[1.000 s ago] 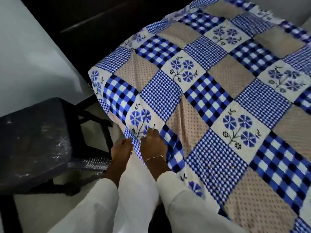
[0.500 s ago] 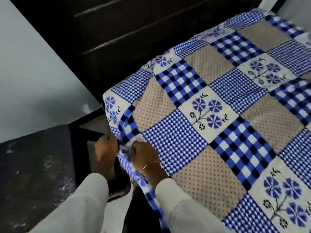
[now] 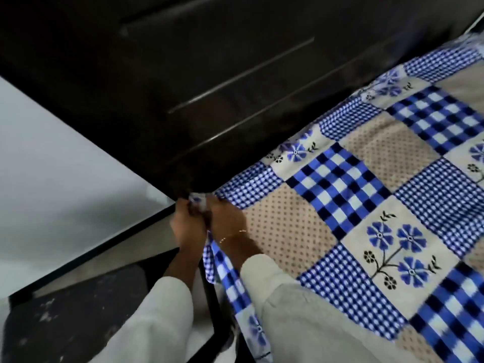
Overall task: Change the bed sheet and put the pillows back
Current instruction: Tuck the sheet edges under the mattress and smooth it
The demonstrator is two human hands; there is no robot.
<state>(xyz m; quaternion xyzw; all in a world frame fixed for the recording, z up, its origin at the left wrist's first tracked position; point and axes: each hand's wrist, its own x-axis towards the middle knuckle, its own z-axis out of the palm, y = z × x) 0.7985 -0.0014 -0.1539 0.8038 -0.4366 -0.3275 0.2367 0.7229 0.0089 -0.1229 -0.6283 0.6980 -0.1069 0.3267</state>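
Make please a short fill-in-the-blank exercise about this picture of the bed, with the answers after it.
1. Both hands, the left hand and the right hand, hold the ____ of the bed sheet.
2. The flowers printed on the sheet are ____ in colour.
3. The gold bracelet is on the ____ wrist.
4. The headboard behind the bed is ____ in tone.

Answers: corner; blue; right; dark

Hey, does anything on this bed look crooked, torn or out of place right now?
Nothing looks torn or spilled. The blue checked patchwork bed sheet lies mostly flat, but its near corner is bunched up where the left hand and right hand grip it, and a loose strip hangs over the bed's edge below them.
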